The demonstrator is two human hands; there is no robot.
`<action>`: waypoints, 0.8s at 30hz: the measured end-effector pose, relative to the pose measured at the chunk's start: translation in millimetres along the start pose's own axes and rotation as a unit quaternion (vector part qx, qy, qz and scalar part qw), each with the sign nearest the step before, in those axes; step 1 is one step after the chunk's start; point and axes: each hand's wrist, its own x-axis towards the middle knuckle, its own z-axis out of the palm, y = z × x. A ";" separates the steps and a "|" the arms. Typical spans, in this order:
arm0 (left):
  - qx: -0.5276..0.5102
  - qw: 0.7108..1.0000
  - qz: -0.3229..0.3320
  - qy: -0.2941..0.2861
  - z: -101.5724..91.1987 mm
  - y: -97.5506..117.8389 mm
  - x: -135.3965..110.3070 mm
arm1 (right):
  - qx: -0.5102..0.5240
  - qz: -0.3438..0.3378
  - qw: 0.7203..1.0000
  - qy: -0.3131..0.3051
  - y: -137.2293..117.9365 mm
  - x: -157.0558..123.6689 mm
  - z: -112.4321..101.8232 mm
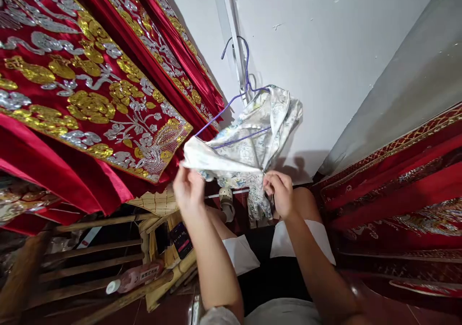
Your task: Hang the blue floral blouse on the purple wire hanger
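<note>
A pale floral garment (249,147) hangs on a purple hanger (247,65), its right shoulder over the hanger and its left part pulled off to the side. My left hand (188,188) pinches the left edge of the cloth, fingers closed. Lower down at the middle, my right hand (279,190) closes on another edge of the same garment, where the cloth gathers. Between both hands the cloth is drawn taut. The hanger's hook is up beside a white vertical rail on the wall.
Red cloths with gold and silver sequin embroidery (92,106) hang at the left. More red embroidered fabric (397,185) stands at the right. A wooden rack (147,248) at lower left bears a phone (181,240) and a pink bottle (139,277). Behind is a white wall (306,41).
</note>
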 end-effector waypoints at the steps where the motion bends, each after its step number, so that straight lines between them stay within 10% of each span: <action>1: -0.044 0.997 -0.054 0.039 -7.2 -15.7 -11.2 | 0.016 0.012 1.000 0.018 6.4 -11.1 3.6; 8: -0.057 0.986 -0.141 0.070 -20.6 -85.5 -58.5 | 0.007 0.040 0.999 0.003 19.8 -37.4 12.8; 15: 0.289 0.921 -0.194 -0.176 -40.0 -97.7 -72.6 | -0.054 0.033 0.998 0.023 12.5 -31.4 -21.4; 19: 0.227 0.951 -0.127 -0.168 -30.6 -93.4 -82.9 | -0.146 0.108 0.978 -0.100 0.1 -30.2 -41.5; 22: 0.110 0.981 -0.063 -0.150 -16.8 -73.7 -88.9 | -0.223 0.214 0.914 -0.264 -10.0 -27.8 -48.7; 24: 0.065 0.986 -0.048 -0.145 -10.8 -59.7 -95.0 | -0.249 0.208 0.908 -0.266 -12.7 -25.9 -48.4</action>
